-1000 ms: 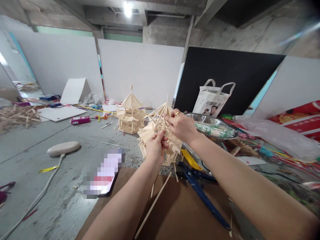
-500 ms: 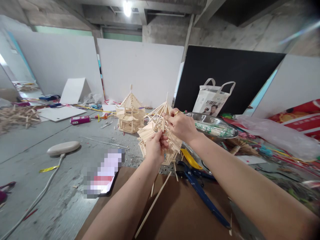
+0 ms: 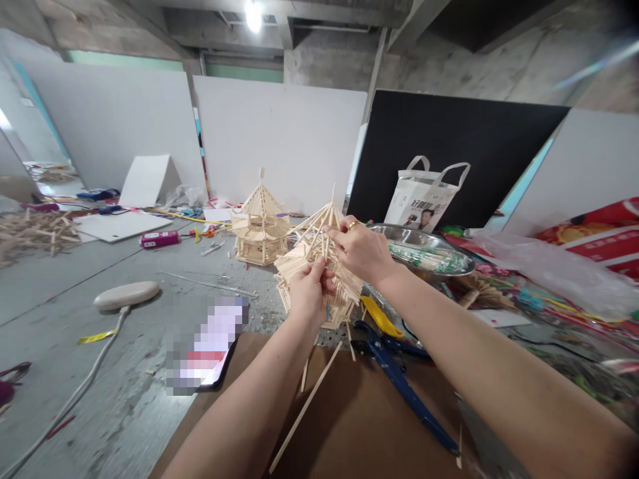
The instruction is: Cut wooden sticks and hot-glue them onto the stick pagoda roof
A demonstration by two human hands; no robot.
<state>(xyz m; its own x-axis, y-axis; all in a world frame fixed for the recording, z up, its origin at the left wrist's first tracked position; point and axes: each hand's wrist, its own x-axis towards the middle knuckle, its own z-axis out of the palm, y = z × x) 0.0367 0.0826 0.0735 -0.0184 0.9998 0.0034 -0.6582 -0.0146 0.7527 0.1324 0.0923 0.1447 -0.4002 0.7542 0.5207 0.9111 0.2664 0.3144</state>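
Model: stick model (image 3: 299, 266) held in the air at frame centre, above the brown board (image 3: 359, 426); roof sticks splay loosely at its top.
Left hand (image 3: 308, 293): fingers curled, pinching the model's lower front.
Right hand (image 3: 360, 251): thumb and forefinger pressed together on a thin stick (image 3: 327, 243) at the roof; the other fingers are folded.
Nearby: blue cutters (image 3: 399, 382) and a loose long stick (image 3: 307, 406) lie on the board, lower centre; a finished pavilion (image 3: 260, 226) stands behind, centre left; a steel bowl (image 3: 424, 256) sits to the right.
Risk, breakage: a hard pinch would likely snap the stick or spring neighbouring joints.
Risk, drop: the one-handed hold looks slight; a slip would land the model on the cutters.
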